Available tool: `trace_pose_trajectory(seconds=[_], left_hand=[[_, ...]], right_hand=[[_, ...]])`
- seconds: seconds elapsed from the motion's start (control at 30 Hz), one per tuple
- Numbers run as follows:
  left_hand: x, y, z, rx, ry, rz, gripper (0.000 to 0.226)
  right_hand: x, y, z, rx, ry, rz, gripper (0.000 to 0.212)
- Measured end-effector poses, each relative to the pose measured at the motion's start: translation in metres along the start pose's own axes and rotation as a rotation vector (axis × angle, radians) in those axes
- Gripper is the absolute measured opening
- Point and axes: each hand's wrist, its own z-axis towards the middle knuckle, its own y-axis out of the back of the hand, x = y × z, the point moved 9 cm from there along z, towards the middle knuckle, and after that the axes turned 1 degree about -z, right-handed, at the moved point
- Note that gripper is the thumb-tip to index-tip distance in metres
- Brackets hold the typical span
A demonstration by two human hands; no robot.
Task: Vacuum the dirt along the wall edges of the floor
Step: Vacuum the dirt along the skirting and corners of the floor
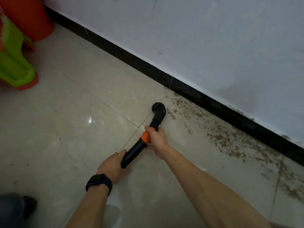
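While right hand [157, 139] and left hand [113, 166] curl round the black orange-collared vacuum tube [133, 153] for control, its round brush head [158, 109] meets brown dirt [230, 137] beside the black skirting board [213, 102].

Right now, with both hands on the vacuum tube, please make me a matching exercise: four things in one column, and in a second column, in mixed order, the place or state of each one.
Column one:
1. right hand
2. left hand
3. brush head
4. dirt

Column two:
A. lies on the floor along the black skirting
B. grips the tube at its orange collar
C. sits at the left end of the dirt
D. holds the rear end of the tube

Pairs: 1-B; 2-D; 3-C; 4-A.
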Motion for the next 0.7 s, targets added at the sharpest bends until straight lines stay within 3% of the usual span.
trace_pose_trajectory(seconds=[0.23, 0.4, 0.7], left_hand=[[0.006, -0.008, -0.036, 0.071, -0.031, 0.246, 0.023], [-0.017, -0.012, -0.037, 0.086, -0.075, 0.318, 0.037], [-0.062, -0.007, -0.031, -0.100, -0.244, 0.421, 0.055]], right_hand=[[-0.060, 0.018, -0.033, -0.090, -0.018, 0.195, 0.030], [-0.058, 0.041, -0.042, -0.118, -0.001, 0.215, 0.024], [-0.019, 0.055, -0.027, -0.112, 0.054, 0.114, 0.033]])
